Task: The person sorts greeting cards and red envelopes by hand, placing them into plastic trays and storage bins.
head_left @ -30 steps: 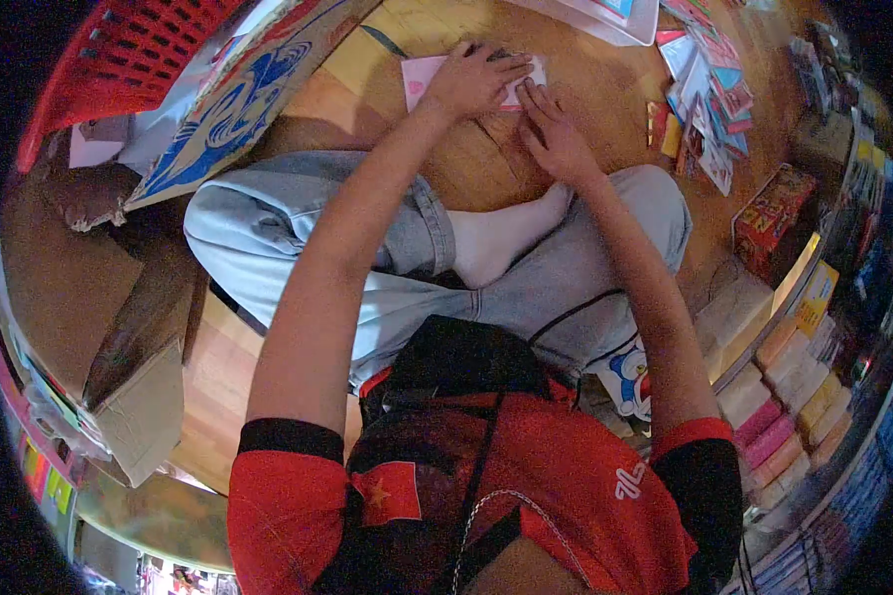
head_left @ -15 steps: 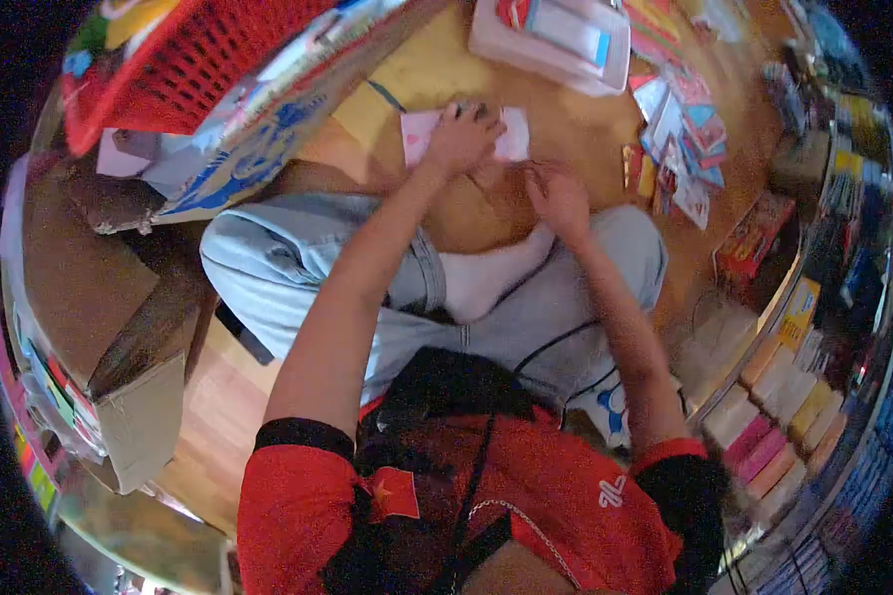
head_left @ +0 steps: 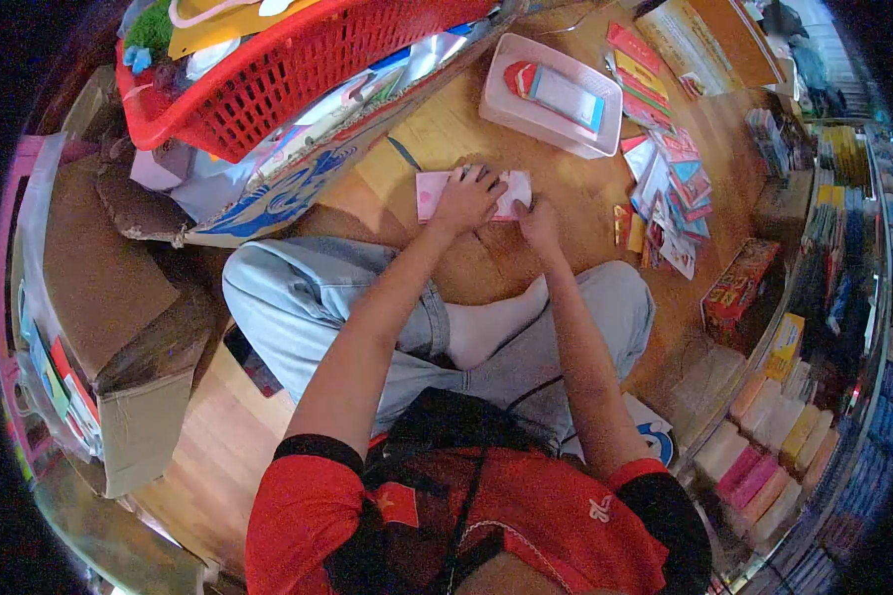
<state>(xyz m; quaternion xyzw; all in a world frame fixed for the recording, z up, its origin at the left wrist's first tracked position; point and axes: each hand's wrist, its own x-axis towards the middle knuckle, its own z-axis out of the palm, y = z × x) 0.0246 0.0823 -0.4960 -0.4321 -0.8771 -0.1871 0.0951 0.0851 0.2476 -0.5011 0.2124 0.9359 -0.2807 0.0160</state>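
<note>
A pink-and-white slip of paper lies flat on the wooden floor in front of my crossed legs. My left hand presses down on its middle, with the fingers spread over it. At the paper's right end my right hand is closed, thumb and finger pinching by the edge. The palm side of both hands is hidden.
Beyond the paper stands a pale pink plastic bin with packets inside. Several colourful paper packets are spread to its right. A red basket sits upper left, a cardboard box at left, and stacked goods at right.
My right hand has come up to the paper's right edge from just below it. My left hand stays on the paper. The camera view has shifted, so the surroundings appear lower.
</note>
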